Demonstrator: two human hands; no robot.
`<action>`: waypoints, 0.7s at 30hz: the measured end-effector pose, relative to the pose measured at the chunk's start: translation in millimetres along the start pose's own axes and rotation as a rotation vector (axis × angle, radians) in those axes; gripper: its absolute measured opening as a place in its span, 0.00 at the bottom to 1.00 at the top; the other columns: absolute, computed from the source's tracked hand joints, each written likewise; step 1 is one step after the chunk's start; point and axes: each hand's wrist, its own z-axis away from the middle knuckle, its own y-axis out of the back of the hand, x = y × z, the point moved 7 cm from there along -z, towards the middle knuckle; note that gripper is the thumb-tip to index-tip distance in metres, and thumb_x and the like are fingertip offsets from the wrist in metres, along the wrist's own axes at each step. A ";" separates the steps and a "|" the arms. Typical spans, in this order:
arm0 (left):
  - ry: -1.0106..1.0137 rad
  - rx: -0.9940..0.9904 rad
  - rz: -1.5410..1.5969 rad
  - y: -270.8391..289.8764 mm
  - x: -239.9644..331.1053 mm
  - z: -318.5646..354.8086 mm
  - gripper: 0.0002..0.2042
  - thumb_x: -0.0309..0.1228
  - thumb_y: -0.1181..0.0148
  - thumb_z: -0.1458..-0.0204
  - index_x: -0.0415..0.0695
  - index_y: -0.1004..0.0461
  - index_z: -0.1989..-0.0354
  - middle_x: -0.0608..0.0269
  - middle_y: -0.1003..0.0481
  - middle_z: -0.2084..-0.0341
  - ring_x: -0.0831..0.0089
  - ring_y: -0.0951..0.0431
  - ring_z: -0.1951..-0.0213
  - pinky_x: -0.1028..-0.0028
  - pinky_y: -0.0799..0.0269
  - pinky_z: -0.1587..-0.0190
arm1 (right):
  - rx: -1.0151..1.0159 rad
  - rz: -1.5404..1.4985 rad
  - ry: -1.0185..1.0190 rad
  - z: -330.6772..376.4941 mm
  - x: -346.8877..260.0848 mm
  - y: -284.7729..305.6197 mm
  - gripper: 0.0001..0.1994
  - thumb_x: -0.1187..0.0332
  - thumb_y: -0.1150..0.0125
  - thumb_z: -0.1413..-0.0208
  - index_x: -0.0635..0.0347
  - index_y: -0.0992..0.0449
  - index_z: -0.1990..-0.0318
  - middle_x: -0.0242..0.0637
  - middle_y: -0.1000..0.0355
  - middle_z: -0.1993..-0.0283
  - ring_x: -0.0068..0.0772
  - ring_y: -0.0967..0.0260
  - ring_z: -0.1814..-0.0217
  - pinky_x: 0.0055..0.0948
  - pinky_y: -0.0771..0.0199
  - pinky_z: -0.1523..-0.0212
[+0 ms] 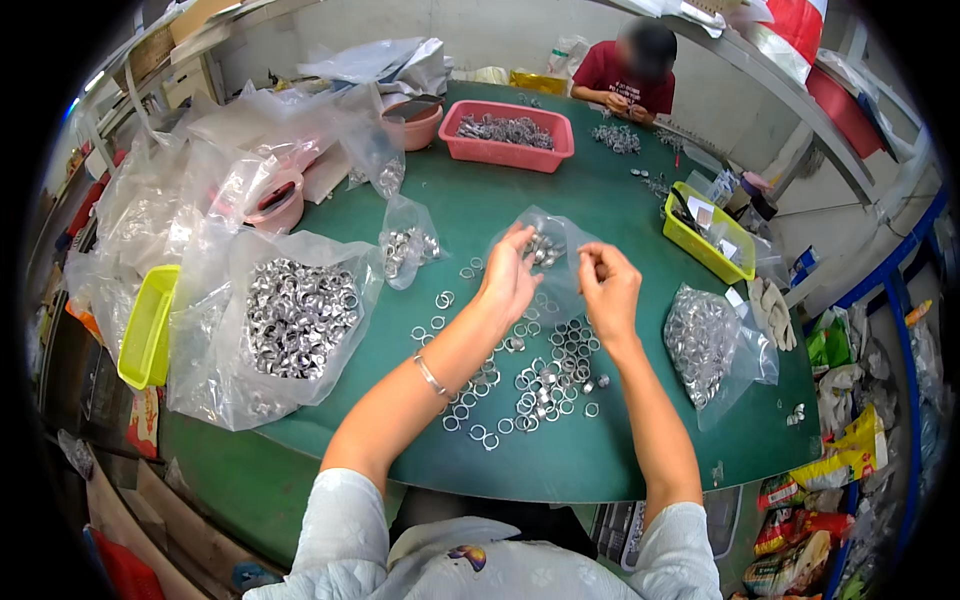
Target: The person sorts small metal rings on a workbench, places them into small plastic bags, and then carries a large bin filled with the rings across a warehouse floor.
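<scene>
Over the middle of the green table, a small clear plastic bag (563, 236) with silver metal rings (543, 248) in it is between my hands. My right hand (612, 288) pinches the bag's right edge, thumb and fingers together. At its left side, my left hand (508, 275) has bent fingers against the plastic and grips it; part of that grip is hidden. Loose metal rings (550, 385) lie scattered on the table below both hands, some in a dense cluster. A metal bangle (430, 375) is on my left wrist.
On the left are a large open bag of rings (303, 318), a smaller filled bag (408, 250) and a yellow-green bin (149, 328). A pink tray (557, 152) stands at the back. To the right are another filled bag (698, 345) and a yellow-green basket (705, 245). A person (635, 75) works across the table.
</scene>
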 end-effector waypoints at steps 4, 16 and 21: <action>-0.209 -0.197 -0.556 20.7 8.5 21.6 0.21 0.24 0.51 0.48 0.37 0.40 0.43 0.47 0.41 0.42 0.59 0.45 0.38 0.63 0.48 0.39 | 0.064 0.032 0.011 -15.0 8.7 10.3 0.03 0.78 0.47 0.50 0.69 0.27 0.69 0.38 0.32 0.76 0.22 0.38 0.80 0.24 0.38 0.78; -0.886 -0.125 -0.937 -1.4 70.7 17.4 0.13 0.17 0.56 0.50 0.37 0.28 0.58 0.62 0.29 0.59 0.81 0.30 0.62 0.80 0.32 0.58 | 0.324 0.359 0.057 -147.2 45.0 66.6 0.05 0.74 0.46 0.53 0.67 0.26 0.70 0.48 0.27 0.76 0.45 0.28 0.73 0.35 0.29 0.67; -0.698 -0.330 -1.549 51.7 9.5 25.7 0.16 0.25 0.48 0.50 0.39 0.32 0.51 0.51 0.32 0.51 0.60 0.31 0.50 0.69 0.37 0.46 | 0.010 0.082 -0.084 -107.3 66.7 49.5 0.08 0.68 0.45 0.47 0.66 0.29 0.69 0.33 0.33 0.83 0.21 0.38 0.90 0.23 0.41 0.88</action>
